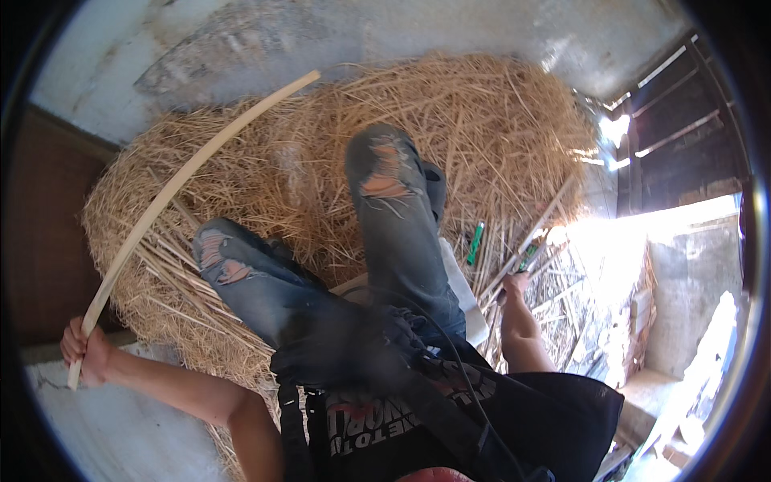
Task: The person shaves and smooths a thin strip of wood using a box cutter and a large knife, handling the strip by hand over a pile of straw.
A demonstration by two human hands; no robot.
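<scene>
Head view, looking down over the person's own lap: the left hand is closed in a fist around the lower end of a long, pale, curved stick, low at the left edge of the picture. From that grip the stick rises and arcs up and to the right across the straw pile, its free tip ending near the grey wall at the top. The right hand is down at the person's right side, among a loose scatter of thin pale reeds lying on the straw; its fingers look curled around something thin there, but the hand is small and partly washed out by glare, so whether it truly grips cannot be told. Just beside that hand lie two small green objects, one on the straw near the right knee, the other closer to the fingers. Both legs in torn blue jeans stretch forward over the straw, the right knee raised higher than the left. A black shirt fills the lower middle. Pale concrete floor shows under the left forearm, and a dark wooden door stands at the upper right beside strong sunlight.
</scene>
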